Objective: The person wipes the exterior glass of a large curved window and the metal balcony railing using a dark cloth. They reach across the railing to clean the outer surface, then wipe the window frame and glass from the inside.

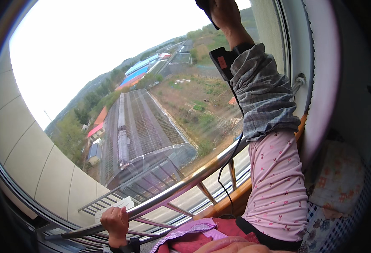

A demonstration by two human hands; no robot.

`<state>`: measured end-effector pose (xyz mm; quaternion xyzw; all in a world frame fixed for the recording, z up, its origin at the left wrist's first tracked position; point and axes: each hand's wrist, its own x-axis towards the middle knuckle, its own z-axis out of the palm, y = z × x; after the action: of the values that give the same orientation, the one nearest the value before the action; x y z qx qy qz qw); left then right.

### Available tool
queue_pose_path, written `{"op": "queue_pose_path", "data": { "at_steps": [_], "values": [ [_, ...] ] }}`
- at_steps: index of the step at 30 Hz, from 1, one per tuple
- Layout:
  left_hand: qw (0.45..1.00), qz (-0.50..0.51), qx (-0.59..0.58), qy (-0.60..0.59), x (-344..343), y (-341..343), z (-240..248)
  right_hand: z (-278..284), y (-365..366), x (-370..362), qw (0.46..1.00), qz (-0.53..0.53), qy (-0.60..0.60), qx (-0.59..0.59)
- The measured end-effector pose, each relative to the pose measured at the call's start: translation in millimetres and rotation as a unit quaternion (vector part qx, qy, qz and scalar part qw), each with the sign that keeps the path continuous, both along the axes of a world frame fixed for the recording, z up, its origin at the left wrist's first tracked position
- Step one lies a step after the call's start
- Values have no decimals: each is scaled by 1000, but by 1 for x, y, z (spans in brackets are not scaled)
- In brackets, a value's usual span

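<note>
My left hand (114,222) is closed round the metal handrail (168,192) low in the view, and a flat white thing (117,205) shows just past its knuckles. Raised high on the right, my right hand (227,16) reaches the top edge of the picture. A black object (208,12) lies against its palm side; its kind cannot be made out, and the fingers are mostly hidden or cut off. On the right wrist sits a black box (222,63) on a strap, with a dark cable (220,179) running down from it. A dark band circles the left wrist too.
Bars (147,183) stand outside, below the window. Beyond lie a long greenhouse (147,130), fields and blue roofs, far below. A tiled outer wall (38,156) rises at left; the window frame (297,50) and a pale curtain (324,84) are at right. Patterned bedding (337,177) lies lower right.
</note>
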<state>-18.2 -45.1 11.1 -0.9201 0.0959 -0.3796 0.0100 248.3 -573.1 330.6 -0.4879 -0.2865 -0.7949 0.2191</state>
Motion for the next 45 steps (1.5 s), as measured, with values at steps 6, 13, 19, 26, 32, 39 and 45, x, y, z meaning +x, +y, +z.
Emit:
{"op": "queue_pose_path", "data": {
  "at_steps": [6,13,19,26,32,39,45],
  "values": [
    [1000,13,-4,8,0,-1,0,-85,-178,110,957,-125,87,245],
    [1000,16,4,3,0,-2,0,-298,-264,135,818,14,316,481],
    [1000,18,5,6,1,-4,3,-322,-227,138,795,19,359,488],
    [1000,8,11,-27,5,-5,-1,-214,-43,48,947,-96,129,278],
    [999,-4,20,-27,4,-4,-1,-177,203,-84,982,-28,170,-72],
    [998,-39,14,-46,6,-2,-1,-162,179,-60,986,-90,127,-55],
    [997,-44,18,-62,10,-5,-1,-223,2,35,966,-61,99,231]
  ]
}}
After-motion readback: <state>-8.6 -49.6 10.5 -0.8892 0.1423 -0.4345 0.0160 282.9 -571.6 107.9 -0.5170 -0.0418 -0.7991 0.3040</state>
